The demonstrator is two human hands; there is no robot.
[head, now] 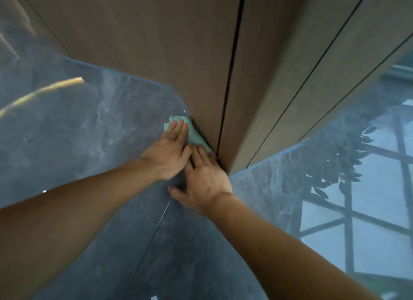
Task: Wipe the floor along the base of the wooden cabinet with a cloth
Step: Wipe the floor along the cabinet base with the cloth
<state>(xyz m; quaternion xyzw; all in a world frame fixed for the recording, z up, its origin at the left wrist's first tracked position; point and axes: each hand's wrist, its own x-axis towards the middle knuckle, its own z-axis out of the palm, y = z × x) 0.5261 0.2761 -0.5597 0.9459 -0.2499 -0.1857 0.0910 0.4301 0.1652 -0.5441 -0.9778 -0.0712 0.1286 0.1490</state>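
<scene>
A light green cloth (194,134) lies flat on the dark glossy floor (93,130), pushed against the base of the tall wooden cabinet (178,54). My left hand (172,152) presses down on the cloth's left part with its fingers stretched out flat. My right hand (203,174) lies just beside it, fingers flat on the cloth's near end close to the cabinet's corner, thumb spread on the floor. Most of the cloth is hidden under the two hands.
The cabinet's corner (225,165) juts toward me, with dark vertical door gaps (230,76) on both faces. The polished floor reflects a window grid and leaves (348,165) at the right. A thin tile joint (161,219) runs below my hands.
</scene>
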